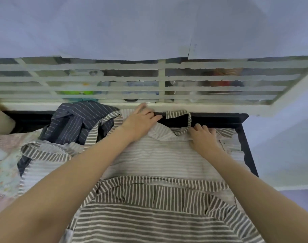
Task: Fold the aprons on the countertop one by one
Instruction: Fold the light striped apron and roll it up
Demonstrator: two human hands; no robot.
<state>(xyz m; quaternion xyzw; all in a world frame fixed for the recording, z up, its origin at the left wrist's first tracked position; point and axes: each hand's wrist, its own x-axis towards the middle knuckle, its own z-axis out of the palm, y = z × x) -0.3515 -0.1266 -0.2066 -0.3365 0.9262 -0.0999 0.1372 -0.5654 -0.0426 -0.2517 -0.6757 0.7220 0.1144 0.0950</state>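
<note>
Both hands, left [141, 120] and right [203, 137], press flat-fingered on the striped apron [158, 158]; smooth outward before folding.

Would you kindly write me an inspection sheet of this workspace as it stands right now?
Surface: dark countertop, mostly covered by cloth; bare strip at the far edge.
Job's things: grey striped apron spread flat in the middle, its neck loop at the far edge; navy striped apron crumpled at far left.
Clutter: floral cloth at the left edge.
Hands: left hand flat on the apron's top left corner; right hand pressing its top right, fingers bent.
Cables: nothing seen.
Surroundings: white slatted grille behind the counter, blurred coloured items behind it; pale wall above.
</note>
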